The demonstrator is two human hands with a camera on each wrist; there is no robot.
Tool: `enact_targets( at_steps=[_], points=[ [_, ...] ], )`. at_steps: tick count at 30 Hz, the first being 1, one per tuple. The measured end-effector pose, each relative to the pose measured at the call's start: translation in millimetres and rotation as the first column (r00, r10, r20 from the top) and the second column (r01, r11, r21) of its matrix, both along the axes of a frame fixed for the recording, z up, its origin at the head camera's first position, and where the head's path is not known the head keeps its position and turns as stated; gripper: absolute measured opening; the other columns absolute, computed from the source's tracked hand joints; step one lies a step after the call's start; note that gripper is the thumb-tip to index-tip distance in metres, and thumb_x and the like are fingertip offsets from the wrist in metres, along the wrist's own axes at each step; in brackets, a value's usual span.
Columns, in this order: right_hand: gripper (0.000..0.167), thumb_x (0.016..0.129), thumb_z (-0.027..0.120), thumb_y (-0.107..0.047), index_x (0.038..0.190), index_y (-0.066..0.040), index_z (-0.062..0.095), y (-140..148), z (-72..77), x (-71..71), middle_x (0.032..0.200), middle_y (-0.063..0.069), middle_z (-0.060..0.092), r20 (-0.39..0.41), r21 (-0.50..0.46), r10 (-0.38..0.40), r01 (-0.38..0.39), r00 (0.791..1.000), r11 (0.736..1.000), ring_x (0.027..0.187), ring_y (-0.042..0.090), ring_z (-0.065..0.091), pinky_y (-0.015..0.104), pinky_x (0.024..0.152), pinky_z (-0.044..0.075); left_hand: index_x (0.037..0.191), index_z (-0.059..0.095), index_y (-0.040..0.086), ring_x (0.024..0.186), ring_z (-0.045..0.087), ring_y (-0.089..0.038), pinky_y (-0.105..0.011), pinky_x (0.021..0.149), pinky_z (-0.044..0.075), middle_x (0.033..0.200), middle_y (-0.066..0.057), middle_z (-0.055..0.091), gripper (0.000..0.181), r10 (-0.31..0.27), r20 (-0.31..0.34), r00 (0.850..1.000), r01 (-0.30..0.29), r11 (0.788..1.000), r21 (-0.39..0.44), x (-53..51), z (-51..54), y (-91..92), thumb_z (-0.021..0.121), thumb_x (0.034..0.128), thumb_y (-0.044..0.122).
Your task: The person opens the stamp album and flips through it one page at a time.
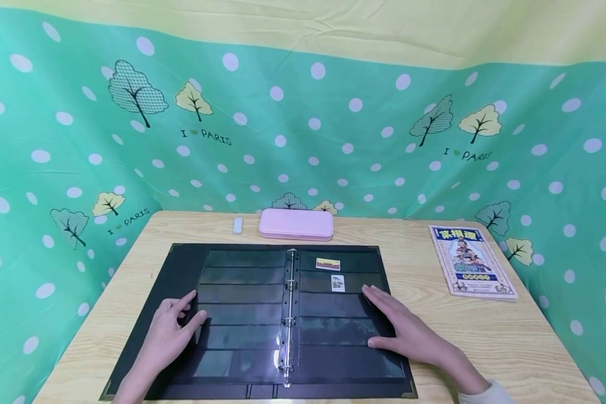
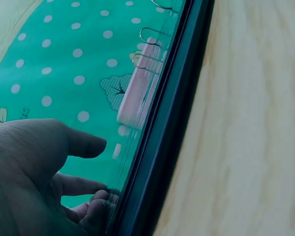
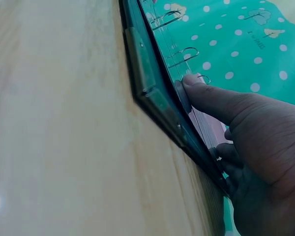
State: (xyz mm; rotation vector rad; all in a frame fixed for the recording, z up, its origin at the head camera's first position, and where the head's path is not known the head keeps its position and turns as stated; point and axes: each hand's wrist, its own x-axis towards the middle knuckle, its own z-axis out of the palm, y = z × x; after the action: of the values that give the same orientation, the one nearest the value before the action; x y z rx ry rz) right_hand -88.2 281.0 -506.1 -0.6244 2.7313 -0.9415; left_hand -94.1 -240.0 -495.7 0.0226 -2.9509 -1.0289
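Observation:
A black ring-binder stamp album [image 1: 293, 391] lies spread out on the table, with dark strip-pocket pages on both sides of its metal rings [image 1: 290, 297]. Two stamps sit in the upper pockets of the right page: a yellow and red one [image 1: 328, 264] and, below it, a small grey-white one [image 1: 338, 283]. My left hand [image 1: 166, 331] touches the outer edge of the left page, thumb apart from the forefinger; its other fingers are bent. On the right page's outer edge rests my right hand [image 1: 409, 328], thumb and fingers spread.
Behind the album, a pink case [image 1: 296, 224] and a small white block [image 1: 238, 225] lie on the wooden table [image 1: 485, 348]. A printed booklet [image 1: 472, 262] is at the right. Green dotted cloth [image 1: 303, 140] hangs around the table's back and sides.

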Motion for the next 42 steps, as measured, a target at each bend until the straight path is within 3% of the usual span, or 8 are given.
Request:
enact_targets(
  at_steps=[5, 9, 13, 16, 20, 27, 34, 42],
  points=[
    [0.099, 0.098, 0.082, -0.055, 0.177, -0.023, 0.031, -0.3, 0.3, -0.3, 0.181, 0.013, 0.031, -0.006, -0.003, 0.009, -0.009, 1.0, 1.0, 0.164, 0.048, 0.029, 0.075, 0.121, 0.036, 0.155, 0.058, -0.008, 0.111, 0.056, -0.036, -0.048, 0.089, 0.049, 0.129, -0.023, 0.06, 0.067, 0.016, -0.018, 1.0, -0.016, 1.0, -0.002, 0.0, -1.9, 2.6, 0.078, 0.1064, 0.033],
    [0.098, 0.099, 0.081, -0.054, 0.177, -0.023, 0.032, -0.5, 3.6, -1.7, 0.18, 0.014, 0.032, -0.007, -0.005, 0.005, -0.005, 1.0, 1.0, 0.164, 0.048, 0.031, 0.074, 0.121, 0.037, 0.157, 0.057, -0.006, 0.128, 0.046, -0.048, -0.062, 0.097, 0.047, 0.143, -0.028, 0.053, 0.075, -0.004, -0.046, 0.999, 0.004, 1.0, -0.015, -0.2, -4.3, 5.2, 0.085, 0.1009, 0.037],
    [0.097, 0.099, 0.082, -0.051, 0.177, -0.02, 0.033, 0.7, 10.2, -6.2, 0.18, 0.014, 0.033, -0.035, -0.007, -0.004, 0.004, 0.999, 1.0, 0.164, 0.048, 0.03, 0.073, 0.121, 0.037, 0.159, 0.055, -0.004, 0.152, 0.028, -0.059, -0.08, 0.111, 0.032, 0.162, -0.032, 0.041, 0.087, -0.061, -0.046, 0.997, 0.06, 0.998, -0.024, -1.1, -6.7, 7.9, 0.09, 0.0943, 0.042],
    [0.097, 0.099, 0.083, -0.048, 0.177, -0.017, 0.032, 2.8, 15.3, -13.3, 0.18, 0.015, 0.033, -0.062, -0.005, -0.002, 0.001, 0.998, 1.0, 0.165, 0.048, 0.028, 0.074, 0.122, 0.036, 0.16, 0.053, -0.004, 0.16, 0.017, -0.061, -0.087, 0.114, 0.02, 0.17, -0.033, 0.034, 0.096, -0.111, -0.036, 0.993, 0.109, 0.993, -0.032, -1.5, -9.4, 10.1, 0.092, 0.0895, 0.048],
    [0.103, 0.098, 0.085, -0.046, 0.178, -0.015, 0.028, 6.6, 17.9, -26.0, 0.182, 0.016, 0.028, -0.063, 0.002, 0.008, -0.008, 0.998, 1.0, 0.167, 0.047, 0.022, 0.073, 0.125, 0.032, 0.161, 0.051, -0.004, 0.161, 0.014, -0.062, -0.089, 0.114, 0.016, 0.173, -0.034, 0.029, 0.102, -0.152, -0.055, 0.987, 0.149, 0.988, -0.043, -1.7, -15.6, 11.1, 0.094, 0.0854, 0.05],
    [0.116, 0.092, 0.088, -0.058, 0.178, -0.013, 0.024, 9.6, 12.1, -42.5, 0.183, 0.02, 0.022, -0.042, 0.039, 0.006, -0.004, 0.999, 0.999, 0.167, 0.05, 0.018, 0.076, 0.125, 0.029, 0.162, 0.051, -0.004, 0.161, 0.013, -0.063, -0.088, 0.115, 0.014, 0.173, -0.034, 0.028, 0.103, -0.159, -0.069, 0.985, 0.157, 0.987, -0.035, -0.1, -18.9, 11.2, 0.094, 0.0855, 0.051],
    [0.115, 0.091, 0.089, -0.058, 0.177, -0.013, 0.028, 9.6, 7.9, -44.1, 0.182, 0.017, 0.027, -0.053, 0.056, -0.008, 0.011, 0.999, 0.998, 0.167, 0.05, 0.019, 0.077, 0.123, 0.032, 0.163, 0.049, -0.002, 0.161, 0.012, -0.063, -0.087, 0.116, 0.014, 0.174, -0.035, 0.027, 0.102, -0.167, -0.043, 0.985, 0.165, 0.985, -0.057, 0.3, -14.8, 11.3, 0.092, 0.0877, 0.051],
    [0.108, 0.093, 0.087, -0.056, 0.177, -0.019, 0.031, 6.7, 10.2, -43.6, 0.181, 0.013, 0.031, -0.052, 0.086, 0.002, 0.003, 0.999, 0.996, 0.168, 0.049, 0.018, 0.075, 0.122, 0.035, 0.161, 0.051, -0.004, 0.159, 0.015, -0.064, -0.089, 0.112, 0.016, 0.171, -0.036, 0.03, 0.103, -0.165, -0.124, 0.978, 0.163, 0.986, -0.027, 0.4, -23.6, 8.9, 0.094, 0.084, 0.049]
  ],
)
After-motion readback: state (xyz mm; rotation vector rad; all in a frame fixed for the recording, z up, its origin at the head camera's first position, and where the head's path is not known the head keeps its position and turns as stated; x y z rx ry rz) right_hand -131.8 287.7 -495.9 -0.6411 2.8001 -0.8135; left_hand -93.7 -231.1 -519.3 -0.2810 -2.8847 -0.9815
